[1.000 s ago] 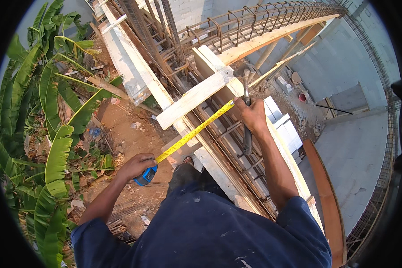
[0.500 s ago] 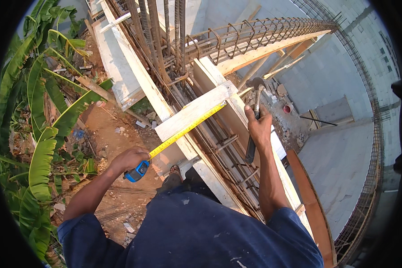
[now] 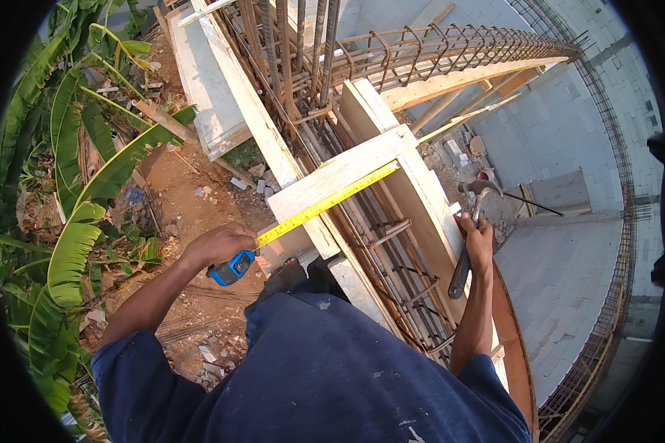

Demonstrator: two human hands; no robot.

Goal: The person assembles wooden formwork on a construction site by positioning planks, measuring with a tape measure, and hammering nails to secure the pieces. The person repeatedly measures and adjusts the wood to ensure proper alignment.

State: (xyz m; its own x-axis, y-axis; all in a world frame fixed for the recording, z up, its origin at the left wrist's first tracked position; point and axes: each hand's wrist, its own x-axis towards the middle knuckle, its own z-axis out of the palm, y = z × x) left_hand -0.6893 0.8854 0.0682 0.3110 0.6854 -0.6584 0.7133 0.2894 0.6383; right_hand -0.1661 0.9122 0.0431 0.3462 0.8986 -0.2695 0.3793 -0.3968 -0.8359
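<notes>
My left hand [image 3: 225, 245] is closed around a blue tape measure [image 3: 233, 269], left of the formwork. Its yellow blade [image 3: 329, 204] is pulled out along the near edge of a short pale board [image 3: 347, 170], and the blade's end lies close to that board's right end. The board lies across the two sides of a wooden beam form. In my right hand [image 3: 479, 242] is a hammer [image 3: 459, 276], gripped by its dark handle, with the metal head pointing away from me. That hand is beside the form's right side board [image 3: 428, 210].
Steel reinforcing bars [image 3: 399, 244] run inside the form, and upright bars [image 3: 288, 66] rise at its far part. A curved rebar cage [image 3: 451, 52] goes off right. Block walls [image 3: 561, 280] stand at right. Banana plants [image 3: 74, 229] grow at left above bare soil.
My right hand has moved right and toward me with the hammer, away from the board's end. My left hand still holds the extended tape measure along the board. The view has shifted slightly.
</notes>
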